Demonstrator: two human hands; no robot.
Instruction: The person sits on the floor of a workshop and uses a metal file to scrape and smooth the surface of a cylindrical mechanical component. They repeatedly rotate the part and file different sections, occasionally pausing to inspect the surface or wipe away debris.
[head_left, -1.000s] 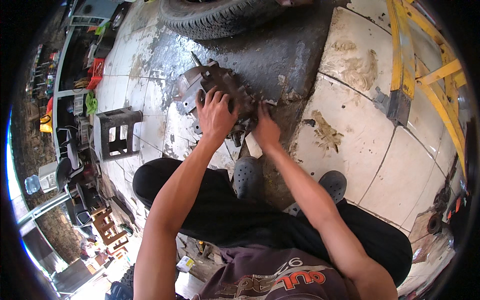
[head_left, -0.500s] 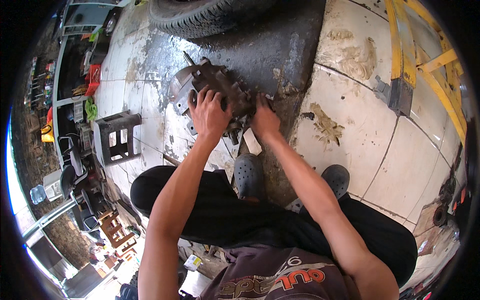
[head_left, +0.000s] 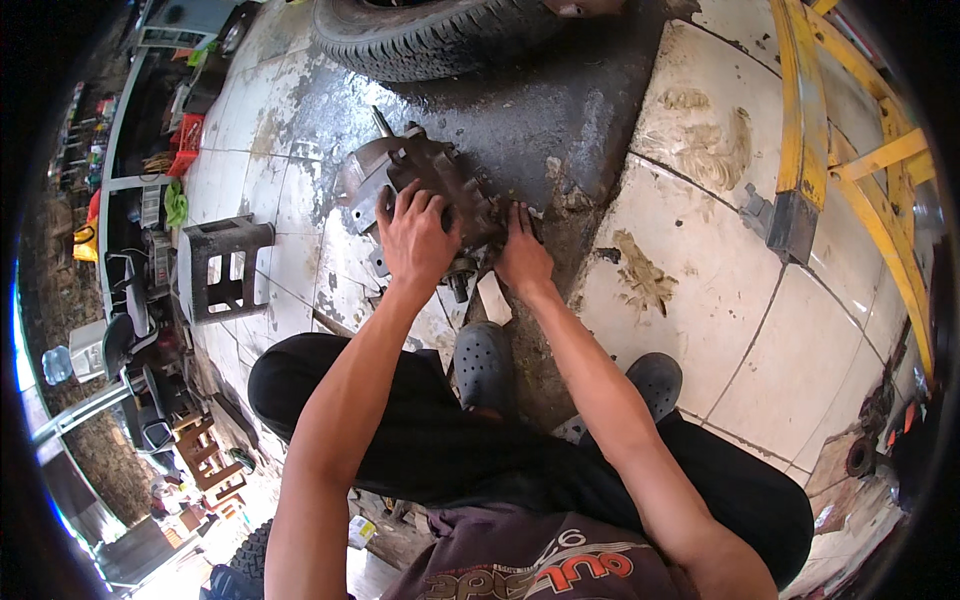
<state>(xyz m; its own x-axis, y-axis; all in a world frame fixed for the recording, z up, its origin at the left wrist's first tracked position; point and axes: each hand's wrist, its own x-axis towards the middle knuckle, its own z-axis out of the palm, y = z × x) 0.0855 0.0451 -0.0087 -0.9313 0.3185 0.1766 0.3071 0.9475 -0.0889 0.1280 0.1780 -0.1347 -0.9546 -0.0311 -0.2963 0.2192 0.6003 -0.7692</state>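
Observation:
A dirty brown metal gearbox (head_left: pixel 435 165) lies on the floor in front of me, its thin shaft (head_left: pixel 381 121) pointing up and away to the left. My left hand (head_left: pixel 418 240) grips the near side of the casing, its fingers curled over the top. At the right end of the gearbox, my right hand (head_left: pixel 524 258) holds the edge with its fingers close together; the fingertips are partly hidden. Below the casing, between my hands, a short stub (head_left: pixel 459 283) sticks out. A pale flat block (head_left: pixel 494 299) lies just beside it, near my grey clog (head_left: pixel 483 365).
A large tyre (head_left: pixel 430 45) lies beyond the gearbox on dark, wet-looking floor. To the left stands a black plastic stool (head_left: pixel 225 268). A yellow metal frame (head_left: pixel 800 110) rises at the right over stained tiles (head_left: pixel 720 300). Cluttered shelves (head_left: pixel 120 200) line the far left.
My view has shifted slightly. The fingers of my right hand look straighter and closer together at the gearbox's end. My left hand keeps its place on the casing.

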